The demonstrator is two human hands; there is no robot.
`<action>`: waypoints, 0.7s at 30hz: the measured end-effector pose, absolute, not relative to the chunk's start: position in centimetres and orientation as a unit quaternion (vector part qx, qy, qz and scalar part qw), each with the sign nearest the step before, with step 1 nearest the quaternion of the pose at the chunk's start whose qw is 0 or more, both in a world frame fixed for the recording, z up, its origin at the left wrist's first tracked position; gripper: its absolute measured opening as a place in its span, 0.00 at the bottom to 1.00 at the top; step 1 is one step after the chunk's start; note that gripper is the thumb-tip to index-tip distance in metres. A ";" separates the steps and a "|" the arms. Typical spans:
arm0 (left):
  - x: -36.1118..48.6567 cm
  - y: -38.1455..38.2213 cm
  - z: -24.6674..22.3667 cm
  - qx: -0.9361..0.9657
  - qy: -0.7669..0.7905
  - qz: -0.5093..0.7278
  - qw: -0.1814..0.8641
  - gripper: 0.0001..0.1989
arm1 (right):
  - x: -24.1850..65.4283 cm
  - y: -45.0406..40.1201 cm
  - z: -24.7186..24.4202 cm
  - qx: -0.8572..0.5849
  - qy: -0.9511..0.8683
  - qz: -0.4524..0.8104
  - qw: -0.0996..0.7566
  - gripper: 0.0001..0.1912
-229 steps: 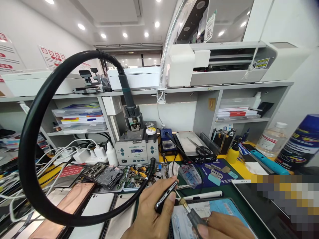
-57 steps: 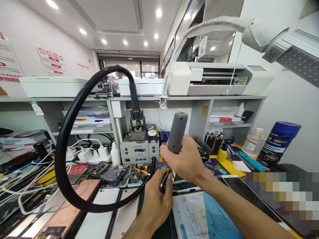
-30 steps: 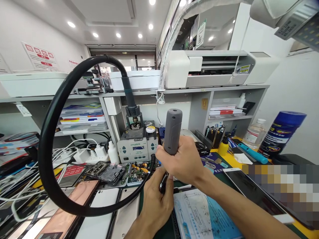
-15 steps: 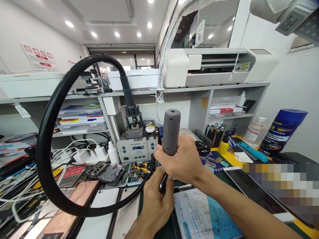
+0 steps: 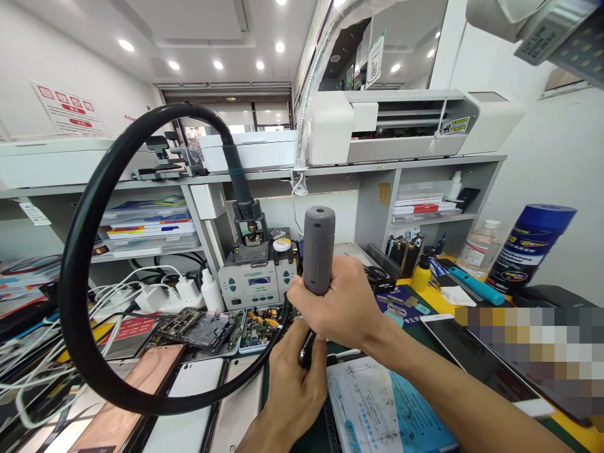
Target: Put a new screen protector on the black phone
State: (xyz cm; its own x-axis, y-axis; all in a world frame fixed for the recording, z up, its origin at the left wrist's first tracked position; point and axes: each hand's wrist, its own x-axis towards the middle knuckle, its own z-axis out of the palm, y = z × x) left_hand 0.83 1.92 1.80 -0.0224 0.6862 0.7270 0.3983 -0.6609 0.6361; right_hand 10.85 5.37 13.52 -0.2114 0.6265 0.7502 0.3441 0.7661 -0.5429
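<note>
My right hand (image 5: 346, 302) is wrapped round the lower part of a grey cylindrical tool (image 5: 319, 248), which stands upright with its tip hidden. Just below, my left hand (image 5: 295, 384) has its fingers closed around a small glossy black object (image 5: 306, 351), whose shape is mostly hidden. The two hands are close together. Under my right forearm lies a blue and white printed packet (image 5: 377, 402). A thick black hose (image 5: 78, 251) loops on the left and runs down towards my left hand.
A hot-air station (image 5: 252, 280) stands behind the hands, with a tray of circuit boards (image 5: 257, 330) before it. Phones (image 5: 184, 402) and white cables lie left. To the right are a phone (image 5: 476, 358), a yellow bottle (image 5: 421, 277) and a blue spray can (image 5: 531, 248).
The whole view has shifted slightly, so things appear a little further left. Both hands keep the same hold.
</note>
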 end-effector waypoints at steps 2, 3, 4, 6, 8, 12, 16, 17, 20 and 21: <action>0.8 1.9 1.8 0.689 0.394 0.595 0.123 0.07 | 10.8 5.3 13.5 -0.317 -0.768 0.132 0.541 0.21; 0.8 1.9 1.8 0.689 0.394 0.596 0.122 0.08 | 10.8 5.3 13.6 -0.316 -0.770 0.136 0.538 0.21; 0.8 1.9 1.8 0.689 0.394 0.597 0.118 0.08 | 10.7 5.3 13.6 -0.316 -0.771 0.140 0.534 0.21; 0.9 1.9 1.8 0.688 0.394 0.599 0.112 0.09 | 10.7 5.3 13.6 -0.315 -0.774 0.139 0.532 0.21; 0.9 1.9 1.8 0.687 0.395 0.599 0.113 0.09 | 10.8 5.3 13.6 -0.316 -0.771 0.126 0.538 0.21; 0.8 1.9 1.7 0.687 0.399 0.597 0.115 0.07 | 10.8 5.3 13.6 -0.320 -0.767 0.112 0.544 0.21; 0.8 1.8 1.9 0.686 0.391 0.604 0.108 0.10 | 10.8 5.2 13.5 -0.311 -0.774 0.116 0.540 0.21; 0.9 1.8 1.9 0.686 0.392 0.604 0.107 0.10 | 10.8 5.2 13.5 -0.310 -0.774 0.109 0.541 0.21; 0.8 1.8 1.8 0.688 0.405 0.592 0.110 0.10 | 11.2 5.3 13.8 -0.311 -0.771 0.088 0.549 0.21; 0.8 1.9 1.7 0.689 0.412 0.586 0.108 0.11 | 11.4 5.4 14.0 -0.312 -0.769 0.087 0.552 0.21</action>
